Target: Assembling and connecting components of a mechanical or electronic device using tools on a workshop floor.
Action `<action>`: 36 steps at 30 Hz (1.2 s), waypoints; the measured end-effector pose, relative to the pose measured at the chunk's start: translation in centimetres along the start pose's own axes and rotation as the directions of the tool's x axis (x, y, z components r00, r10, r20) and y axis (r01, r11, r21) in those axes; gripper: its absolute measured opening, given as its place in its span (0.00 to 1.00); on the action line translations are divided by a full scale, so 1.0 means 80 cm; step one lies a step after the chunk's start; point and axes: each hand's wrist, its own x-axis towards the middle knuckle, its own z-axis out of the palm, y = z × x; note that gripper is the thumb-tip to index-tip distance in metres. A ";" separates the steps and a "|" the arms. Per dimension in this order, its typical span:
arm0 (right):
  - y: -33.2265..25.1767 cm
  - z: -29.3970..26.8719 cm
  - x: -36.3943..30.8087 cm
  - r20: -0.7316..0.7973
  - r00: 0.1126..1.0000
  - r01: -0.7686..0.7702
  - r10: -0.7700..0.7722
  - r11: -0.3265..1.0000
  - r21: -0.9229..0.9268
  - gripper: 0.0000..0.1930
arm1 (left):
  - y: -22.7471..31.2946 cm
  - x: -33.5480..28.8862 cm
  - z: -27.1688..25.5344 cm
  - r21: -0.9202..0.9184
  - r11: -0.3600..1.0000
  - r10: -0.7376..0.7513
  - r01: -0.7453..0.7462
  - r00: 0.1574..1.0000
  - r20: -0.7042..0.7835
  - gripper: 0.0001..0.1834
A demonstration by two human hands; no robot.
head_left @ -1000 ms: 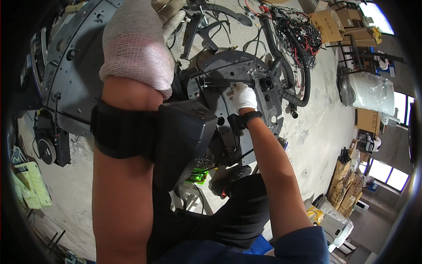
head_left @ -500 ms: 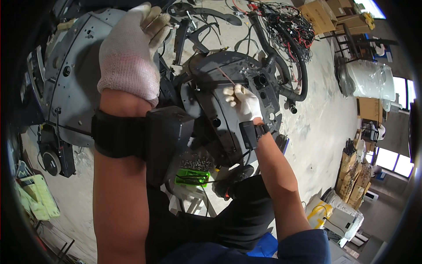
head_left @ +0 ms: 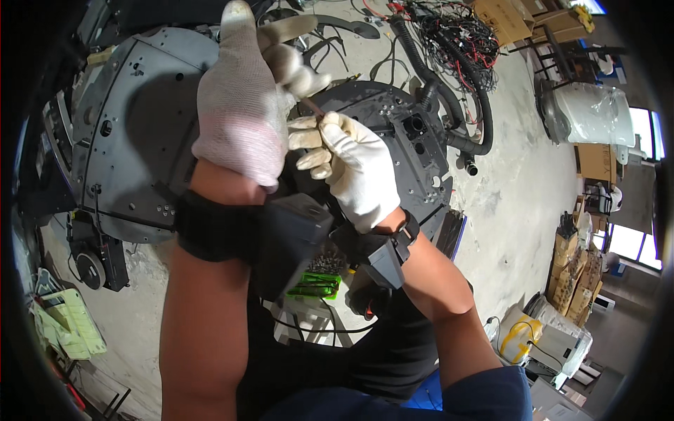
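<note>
My right hand point(head_left: 354, 161), in a white work glove with soiled fingertips, pinches a thin reddish-brown rod point(head_left: 312, 107) between thumb and fingers. The rod's far end meets the curled fingers of my left hand point(head_left: 242, 98), which wears a knitted glove stained pink at the cuff. One or two of its fingers stretch out while the others close; what they hold is hidden. Below both hands lies a dark rounded panel point(head_left: 379, 105) with holes and small screws. A larger grey panel point(head_left: 116, 161), also with holes, stands left of my left hand.
Black corrugated hoses point(head_left: 453, 105) and a heap of tangled cables point(head_left: 456, 42) lie at the far right. A green tray point(head_left: 314, 286) and many loose screws point(head_left: 324, 261) sit near my knees. Cardboard boxes point(head_left: 505, 21) and a plastic-wrapped white item point(head_left: 590, 116) stand farther off.
My right hand has come up and left with the rod, toward the left hand. My left hand has moved right and slightly nearer, so the two are now close together.
</note>
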 end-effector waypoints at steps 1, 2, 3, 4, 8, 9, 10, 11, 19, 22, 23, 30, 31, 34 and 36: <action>0.003 -0.009 -0.001 0.036 0.999 -0.006 0.008 1.000 -0.030 0.17 | 0.006 0.001 0.003 -0.045 0.999 0.019 -0.021 0.998 -0.052 0.32; 0.008 -0.020 -0.002 0.073 0.997 -0.013 0.018 0.998 -0.060 0.18 | 0.012 0.003 0.006 -0.089 0.995 0.035 -0.045 0.994 -0.107 0.31; 0.016 -0.035 -0.002 0.143 0.989 -0.026 0.033 0.998 -0.050 0.20 | 0.018 0.004 0.008 -0.132 0.989 0.049 -0.071 0.986 -0.161 0.30; 0.031 -0.050 0.019 0.117 0.992 0.057 -0.040 0.987 -0.153 0.22 | 0.023 0.003 0.009 -0.149 0.985 0.057 -0.090 0.975 -0.213 0.29; 0.082 -0.139 0.074 -0.427 0.903 -0.357 -0.048 0.472 -0.806 0.19 | 0.038 -0.002 0.006 -0.202 0.958 0.108 -0.203 0.909 -0.403 0.24; 0.093 -0.161 0.073 -0.299 0.941 -0.297 -0.157 0.038 -0.954 0.17 | 0.042 -0.002 0.002 -0.186 0.960 0.126 -0.209 0.917 -0.379 0.23; 0.106 -0.179 0.076 -0.160 0.973 -0.179 -0.167 -0.105 -0.978 0.16 | 0.046 -0.003 -0.004 -0.170 0.962 0.140 -0.212 0.924 -0.355 0.23; 0.120 -0.191 0.078 -0.120 0.984 -0.150 -0.130 -0.250 -0.956 0.15 | 0.049 -0.004 -0.010 -0.153 0.966 0.150 -0.210 0.931 -0.332 0.22; 0.173 -0.221 0.117 0.107 0.968 -0.004 -0.228 -0.439 -0.898 0.11 | 0.055 -0.003 -0.035 -0.098 0.975 0.163 -0.199 0.943 -0.292 0.17; 0.179 -0.230 0.126 0.204 0.951 0.065 -0.234 -0.494 -0.867 0.11 | 0.053 -0.003 -0.042 -0.106 0.973 0.174 -0.207 0.950 -0.260 0.14; 0.181 -0.234 0.129 0.233 0.942 0.085 -0.241 -0.499 -0.862 0.11 | 0.052 -0.003 -0.045 -0.108 0.970 0.182 -0.216 0.948 -0.260 0.13; 0.191 -0.248 0.146 0.239 0.948 0.093 -0.210 -0.535 -0.840 0.08 | 0.047 -0.002 -0.067 -0.127 0.979 0.148 -0.159 0.984 -0.096 0.13; 0.191 -0.249 0.148 0.250 0.948 0.094 -0.196 -0.580 -0.809 0.06 | 0.049 -0.001 -0.068 -0.131 0.981 0.132 -0.144 0.987 -0.097 0.14; 0.192 -0.249 0.151 0.231 0.953 0.077 -0.196 -0.582 -0.810 0.05 | 0.047 0.002 -0.054 -0.226 0.963 0.137 -0.149 0.988 -0.068 0.13; 0.192 -0.249 0.155 0.236 0.949 0.069 -0.208 -0.594 -0.802 0.05 | 0.048 -0.004 -0.035 -0.198 0.959 0.176 -0.204 0.973 -0.151 0.14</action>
